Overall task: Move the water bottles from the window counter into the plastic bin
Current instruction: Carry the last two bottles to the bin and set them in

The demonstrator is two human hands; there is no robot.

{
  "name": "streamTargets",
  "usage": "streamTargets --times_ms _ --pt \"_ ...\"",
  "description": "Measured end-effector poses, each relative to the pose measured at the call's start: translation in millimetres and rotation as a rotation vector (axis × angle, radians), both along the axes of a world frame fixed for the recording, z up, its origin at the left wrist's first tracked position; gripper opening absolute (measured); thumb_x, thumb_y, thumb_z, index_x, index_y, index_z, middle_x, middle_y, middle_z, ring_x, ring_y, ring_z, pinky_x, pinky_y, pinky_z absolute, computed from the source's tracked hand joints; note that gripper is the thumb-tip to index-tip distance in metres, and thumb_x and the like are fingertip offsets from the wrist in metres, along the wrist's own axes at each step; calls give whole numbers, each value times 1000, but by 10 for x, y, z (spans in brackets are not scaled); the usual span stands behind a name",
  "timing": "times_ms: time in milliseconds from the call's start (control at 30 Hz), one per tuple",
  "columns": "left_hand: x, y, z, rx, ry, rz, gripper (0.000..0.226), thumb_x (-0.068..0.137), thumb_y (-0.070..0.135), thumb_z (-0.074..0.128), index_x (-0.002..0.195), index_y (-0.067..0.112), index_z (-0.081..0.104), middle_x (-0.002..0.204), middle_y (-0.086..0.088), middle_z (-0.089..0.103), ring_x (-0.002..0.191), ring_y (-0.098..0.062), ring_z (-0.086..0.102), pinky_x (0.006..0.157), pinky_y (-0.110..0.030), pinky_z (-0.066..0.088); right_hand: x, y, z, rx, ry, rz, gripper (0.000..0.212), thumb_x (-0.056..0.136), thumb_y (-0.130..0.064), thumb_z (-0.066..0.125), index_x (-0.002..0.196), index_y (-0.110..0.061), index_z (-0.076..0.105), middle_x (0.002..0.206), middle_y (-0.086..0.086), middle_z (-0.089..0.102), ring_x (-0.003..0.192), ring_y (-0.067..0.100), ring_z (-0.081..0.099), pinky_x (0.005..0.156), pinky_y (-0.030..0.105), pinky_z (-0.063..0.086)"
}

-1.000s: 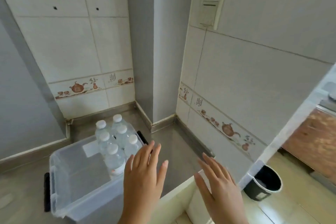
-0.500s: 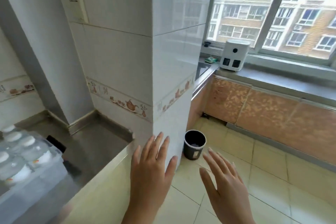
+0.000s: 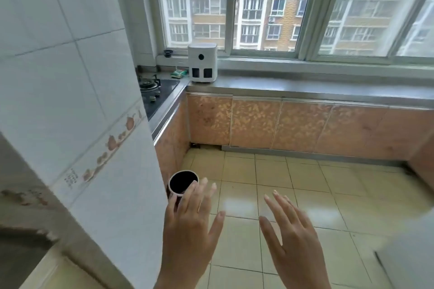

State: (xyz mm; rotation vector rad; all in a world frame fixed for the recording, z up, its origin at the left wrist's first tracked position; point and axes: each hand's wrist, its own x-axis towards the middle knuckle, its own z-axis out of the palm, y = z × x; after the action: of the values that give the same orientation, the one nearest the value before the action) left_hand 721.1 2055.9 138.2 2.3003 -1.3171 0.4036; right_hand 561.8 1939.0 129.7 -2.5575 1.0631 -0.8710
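My left hand and my right hand hover side by side low in the view, both with fingers spread and nothing in them. The grey window counter runs under the window across the upper right, well beyond my hands. No water bottle shows on the stretch of counter in view. The plastic bin is out of the frame.
A white tiled pillar fills the left. A black waste bin stands on the tiled floor at its foot. A white appliance sits at the counter's corner beside a gas hob. Orange cabinet doors line the counter front.
The view has swung right, away from the bin with its bottles and round the pillar to the window counter. Both hands stay empty and spread in front of me.
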Motion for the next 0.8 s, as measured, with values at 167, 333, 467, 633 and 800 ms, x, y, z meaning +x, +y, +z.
streamTargets --times_ms 167,333,467,633,800 --pt "209 -858 -98 -25 3 -102 53 88 47 44 129 21 63 137 2 61 131 -14 43 105 -45 31 69 -713 -53 -11 -11 -110 59 94 -58 19 128 -27 56 136 -5 54 128 11 36 101 43 38" --pt "470 -1772 -124 -26 3 -218 52 87 48 44 127 22 65 137 2 60 131 -13 43 103 -46 32 185 -1403 0 -49 -27 -224 59 94 -58 21 124 -25 60 131 -2 59 123 14 42 93 44 46" --pt "565 -2428 -63 -19 6 -310 53 88 49 42 130 22 63 139 3 59 132 -12 41 107 -43 27 151 -1860 100 -46 -41 -333 58 94 -58 21 123 -27 59 132 -5 58 122 11 42 90 40 45" --pt "496 -3200 -51 -45 26 -393 53 87 48 43 128 21 63 138 3 59 132 -11 41 106 -43 27 -17 -2457 107 -37 -69 -427 60 93 -62 19 126 -30 57 135 -7 54 123 10 39 92 36 40" --pt "268 -4155 -113 -61 48 -470 54 87 49 43 126 20 65 137 3 60 131 -12 41 106 -43 27 -218 -3254 33 -40 -78 -498 63 92 -63 18 124 -27 60 135 -5 55 121 10 40 89 37 41"
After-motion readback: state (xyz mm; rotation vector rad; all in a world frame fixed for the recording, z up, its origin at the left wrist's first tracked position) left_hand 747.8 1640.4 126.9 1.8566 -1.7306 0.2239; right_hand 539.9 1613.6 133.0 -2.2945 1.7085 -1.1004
